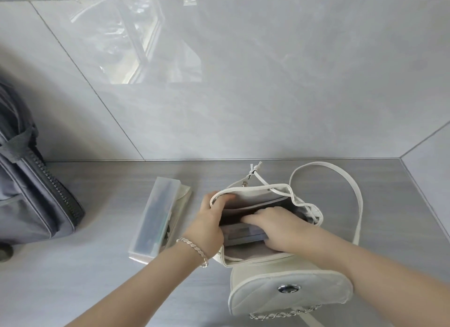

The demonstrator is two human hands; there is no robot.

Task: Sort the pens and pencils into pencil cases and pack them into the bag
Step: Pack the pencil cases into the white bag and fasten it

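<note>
White leather bag lies open on the grey surface: your left hand grips its rim while your right hand presses one clear pencil case down inside. By my reading you are half done, since a second filled case waits just left of the bag, unpacked.

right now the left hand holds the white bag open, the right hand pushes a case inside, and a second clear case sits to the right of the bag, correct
Not quite. The head view shows the second clear case lying to the left of the white bag, not the right. The rest holds: the left hand holds the bag open while the right hand pushes a case inside.
</note>
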